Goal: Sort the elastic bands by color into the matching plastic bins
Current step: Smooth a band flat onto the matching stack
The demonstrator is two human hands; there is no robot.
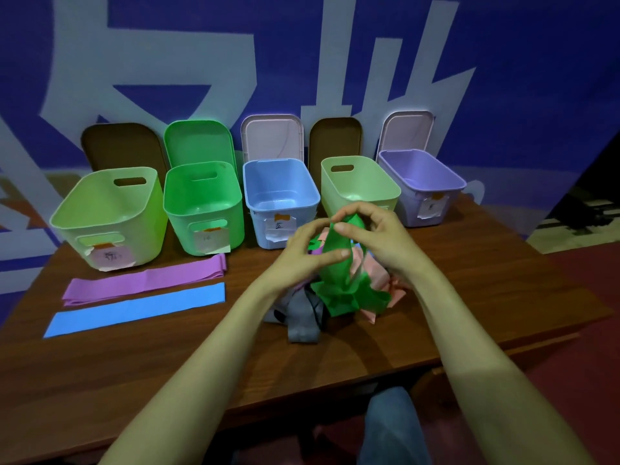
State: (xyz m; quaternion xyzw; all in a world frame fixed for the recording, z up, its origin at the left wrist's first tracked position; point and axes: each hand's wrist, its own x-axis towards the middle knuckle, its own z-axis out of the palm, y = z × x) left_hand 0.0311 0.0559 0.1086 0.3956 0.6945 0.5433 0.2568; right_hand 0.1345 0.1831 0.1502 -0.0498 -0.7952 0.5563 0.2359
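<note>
Both hands hold a green elastic band (pixel 335 263) lifted above a tangled pile at the table's middle. My left hand (pixel 307 251) pinches its lower part; my right hand (pixel 372 229) pinches its top edge. The pile holds a grey band (pixel 302 317) and pink bands (pixel 375 273). A purple band (pixel 144 280) and a blue band (pixel 134 308) lie flat at the left. Along the back stand a light green bin (pixel 84 209), a green bin (pixel 204 209), a blue bin (pixel 302 196), a pale green bin (pixel 385 189) and a purple bin (pixel 446 182).
The bins carry paper labels on their fronts and their lids lean against the blue wall behind. The wooden table (pixel 134 380) ends at its front edge near my knees and at the right edge beyond the purple bin.
</note>
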